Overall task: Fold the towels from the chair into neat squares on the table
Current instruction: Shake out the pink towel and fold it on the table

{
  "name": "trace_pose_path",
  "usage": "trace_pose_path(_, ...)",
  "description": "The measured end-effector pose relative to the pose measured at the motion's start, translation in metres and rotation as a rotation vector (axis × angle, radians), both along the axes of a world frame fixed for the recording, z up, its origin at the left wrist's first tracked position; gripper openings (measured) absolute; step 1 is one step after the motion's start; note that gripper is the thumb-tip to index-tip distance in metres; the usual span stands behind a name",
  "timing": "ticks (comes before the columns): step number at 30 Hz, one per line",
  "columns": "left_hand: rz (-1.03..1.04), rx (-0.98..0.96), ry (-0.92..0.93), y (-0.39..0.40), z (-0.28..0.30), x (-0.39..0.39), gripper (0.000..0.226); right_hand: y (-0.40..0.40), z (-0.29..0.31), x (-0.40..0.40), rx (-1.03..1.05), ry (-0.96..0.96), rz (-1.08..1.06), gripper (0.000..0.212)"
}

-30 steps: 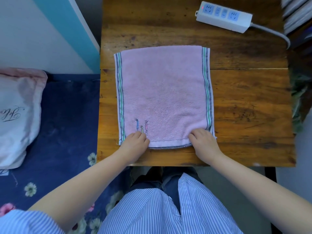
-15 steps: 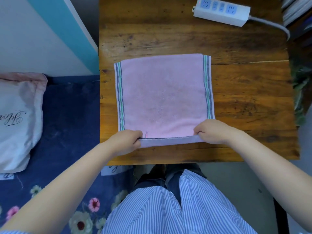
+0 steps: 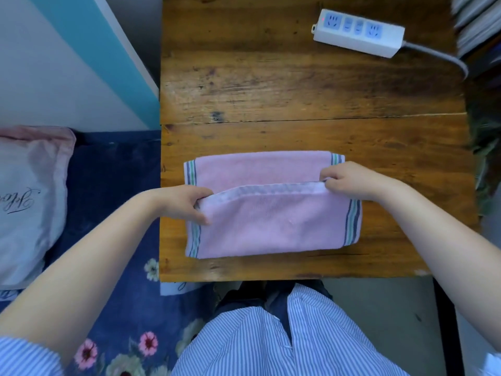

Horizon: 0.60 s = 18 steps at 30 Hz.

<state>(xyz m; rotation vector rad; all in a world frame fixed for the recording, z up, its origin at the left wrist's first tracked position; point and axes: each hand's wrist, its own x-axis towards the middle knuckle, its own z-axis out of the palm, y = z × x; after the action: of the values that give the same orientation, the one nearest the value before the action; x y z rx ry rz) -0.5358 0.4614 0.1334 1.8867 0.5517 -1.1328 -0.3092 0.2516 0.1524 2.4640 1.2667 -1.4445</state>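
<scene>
A pink towel (image 3: pixel 271 226) with green and grey striped ends lies on the wooden table (image 3: pixel 298 90), near its front edge. Its near half is lifted and folded away from me over the far half, so the raised hem runs across the middle. My left hand (image 3: pixel 181 203) pinches the hem's left corner. My right hand (image 3: pixel 349 181) pinches the hem's right corner, just below the towel's far right stripe. A strip of the lower layer shows beyond the hem.
A white power strip (image 3: pixel 357 32) with a grey cable lies at the table's far right. To the left are a blue flowered bedcover (image 3: pixel 108 213) with a pale pillow (image 3: pixel 27 199) and a white and teal panel (image 3: pixel 67 63). Dark shelving stands at the right.
Both hands gripped the towel's near hem, lifted it and carried it away from me over the towel. The flat towel now lies half folded.
</scene>
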Motion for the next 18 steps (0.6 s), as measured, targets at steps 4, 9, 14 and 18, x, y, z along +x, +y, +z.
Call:
trace_pose_path(4,-0.006,0.145,-0.020,0.009,-0.002,0.011,0.018,0.007,-0.005,0.012,-0.067,-0.061,0.063,0.016)
trace_pose_path(9,0.332,0.047,-0.056,0.032,-0.001,0.014,0.014,0.013,-0.003,0.022,0.105,-0.138,0.069,0.019)
trace_pose_path(14,0.602,0.008,-0.047,0.047,-0.011,0.013,0.027,0.028,-0.010,0.032,0.263,-0.277,0.095,0.024)
trace_pose_path(18,0.514,0.311,-0.108,0.050,-0.027,0.020,0.025,0.037,-0.024,0.041,0.291,-0.300,0.100,0.024)
